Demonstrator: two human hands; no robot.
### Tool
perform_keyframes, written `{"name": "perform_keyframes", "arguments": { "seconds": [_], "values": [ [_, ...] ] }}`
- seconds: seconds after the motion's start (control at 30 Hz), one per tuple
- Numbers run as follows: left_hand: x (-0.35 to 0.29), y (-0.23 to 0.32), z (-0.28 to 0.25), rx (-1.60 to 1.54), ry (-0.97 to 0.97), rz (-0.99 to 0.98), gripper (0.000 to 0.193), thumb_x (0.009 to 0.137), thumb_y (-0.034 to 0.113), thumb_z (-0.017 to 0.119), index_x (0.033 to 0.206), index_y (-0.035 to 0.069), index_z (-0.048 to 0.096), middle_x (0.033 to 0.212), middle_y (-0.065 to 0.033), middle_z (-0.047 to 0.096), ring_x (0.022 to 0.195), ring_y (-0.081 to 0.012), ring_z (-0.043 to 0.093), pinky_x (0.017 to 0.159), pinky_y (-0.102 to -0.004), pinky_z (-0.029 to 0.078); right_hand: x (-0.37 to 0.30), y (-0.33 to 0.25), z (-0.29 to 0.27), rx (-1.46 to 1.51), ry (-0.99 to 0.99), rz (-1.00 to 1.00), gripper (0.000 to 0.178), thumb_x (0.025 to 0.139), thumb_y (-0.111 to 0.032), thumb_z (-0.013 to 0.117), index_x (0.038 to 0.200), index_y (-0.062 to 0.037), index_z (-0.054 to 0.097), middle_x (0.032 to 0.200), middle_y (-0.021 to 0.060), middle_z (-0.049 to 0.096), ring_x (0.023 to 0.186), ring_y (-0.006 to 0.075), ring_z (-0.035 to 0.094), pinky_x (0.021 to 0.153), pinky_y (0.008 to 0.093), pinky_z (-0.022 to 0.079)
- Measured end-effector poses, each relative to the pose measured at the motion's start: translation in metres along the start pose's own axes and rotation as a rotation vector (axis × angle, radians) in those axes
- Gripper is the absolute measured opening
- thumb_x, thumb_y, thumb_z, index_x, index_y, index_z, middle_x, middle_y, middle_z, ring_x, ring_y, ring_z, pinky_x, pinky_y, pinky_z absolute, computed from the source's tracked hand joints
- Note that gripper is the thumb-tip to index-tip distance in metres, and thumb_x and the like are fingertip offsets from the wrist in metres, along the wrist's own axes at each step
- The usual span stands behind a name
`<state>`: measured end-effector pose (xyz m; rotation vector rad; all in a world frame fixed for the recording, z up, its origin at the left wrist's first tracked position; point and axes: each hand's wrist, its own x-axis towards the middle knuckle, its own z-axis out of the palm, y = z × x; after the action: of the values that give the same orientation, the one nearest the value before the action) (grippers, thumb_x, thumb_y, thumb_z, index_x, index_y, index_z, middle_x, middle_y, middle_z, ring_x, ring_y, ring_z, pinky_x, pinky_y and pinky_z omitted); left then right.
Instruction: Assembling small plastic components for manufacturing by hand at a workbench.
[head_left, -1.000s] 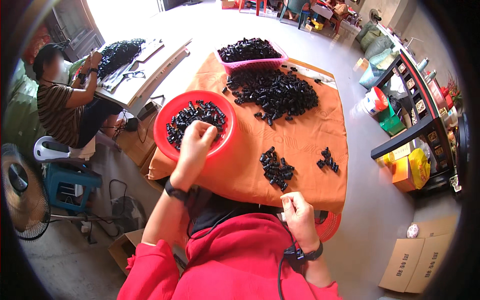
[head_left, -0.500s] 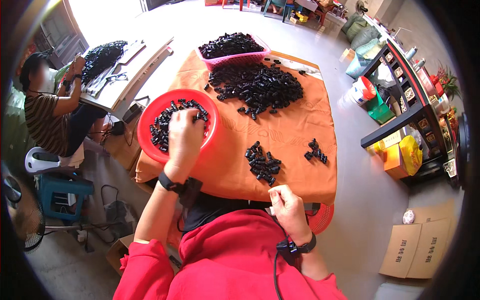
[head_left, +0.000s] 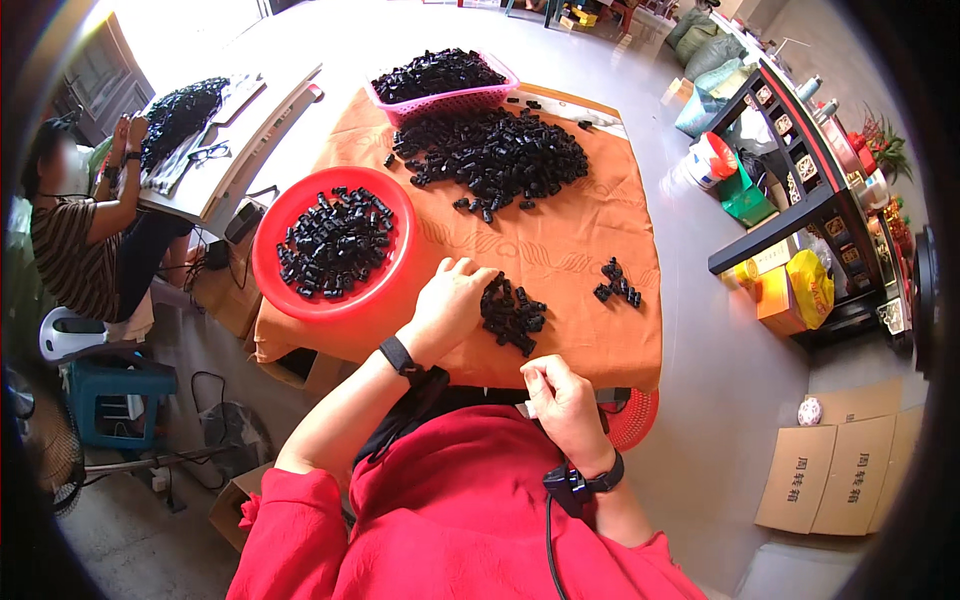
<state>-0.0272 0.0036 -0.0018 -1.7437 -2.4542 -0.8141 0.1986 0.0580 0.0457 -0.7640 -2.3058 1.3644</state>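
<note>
My left hand (head_left: 450,308) reaches over the tablecloth, its fingers loosely bent and slightly apart at the left edge of a small pile of short black cylindrical plastic pieces (head_left: 515,315). Its fingertips are mostly hidden. At the table's front edge, my right hand (head_left: 567,405) is closed, thumb against the curled fingers; whatever it may hold is hidden. Left of my left hand stands a red round bowl (head_left: 400,265) with many of the same pieces inside. A smaller cluster of pieces (head_left: 620,284) lies to the right.
A large heap of black pieces (head_left: 500,160) lies at the far side of the orange tablecloth (head_left: 590,235), by a full pink basket (head_left: 440,103). Another person (head_left: 85,225) works at a white table on the left. A dark shelf unit (head_left: 770,240) and cardboard boxes (head_left: 835,475) stand right.
My left hand has left the red bowl and moved right to the small pile. My right hand stays closed near the table's edge. The whole view has shifted slightly.
</note>
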Motion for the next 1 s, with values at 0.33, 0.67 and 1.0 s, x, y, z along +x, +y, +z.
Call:
{"name": "perform_keyframes", "arguments": {
  "seconds": [0.33, 0.67, 1.0],
  "values": [
    [-0.024, 0.005, -0.001, -0.095, -0.065, -0.076, 0.031, 0.085, 0.005, 0.065, 0.115, 0.006, 0.067, 0.106, -0.0169, 0.064, 0.104, -0.0383, 0.06, 0.09, -0.0441, 0.051, 0.001, -0.001, -0.002, 0.003, -0.008, 0.018, 0.01, 0.102, -0.014, 0.059, 0.099, -0.0048, 0.061, 0.07, 0.0131, 0.064, 0.059, 0.0239, 0.069, 0.054, 0.0357, 0.052],
    [-0.036, 0.022, -0.041, -0.643, -0.169, -0.417, 0.024, 0.092, 0.009, 0.068, 0.114, -0.001, 0.068, 0.102, -0.013, 0.065, 0.088, -0.0206, 0.068, 0.079, -0.0336, 0.055, -0.004, -0.001, -0.006, 0.004, 0.0, 0.014, 0.012, 0.104, -0.016, 0.057, 0.103, -0.0051, 0.061, 0.068, 0.012, 0.064, 0.058, 0.0205, 0.069, 0.053, 0.0326, 0.052],
    [-0.081, 0.058, -0.055, -1.975, -0.462, -0.783, 0.02, 0.099, 0.01, 0.064, 0.116, 0.001, 0.063, 0.109, -0.0073, 0.069, 0.098, -0.0169, 0.067, 0.09, -0.0306, 0.056, -0.01, -0.023, -0.002, 0.151, 0.004, -0.052, 0.022, 0.096, -0.006, 0.067, 0.118, -0.0033, 0.063, 0.078, 0.0063, 0.066, 0.06, 0.0109, 0.064, 0.056, 0.0267, 0.053]
  ]
}}
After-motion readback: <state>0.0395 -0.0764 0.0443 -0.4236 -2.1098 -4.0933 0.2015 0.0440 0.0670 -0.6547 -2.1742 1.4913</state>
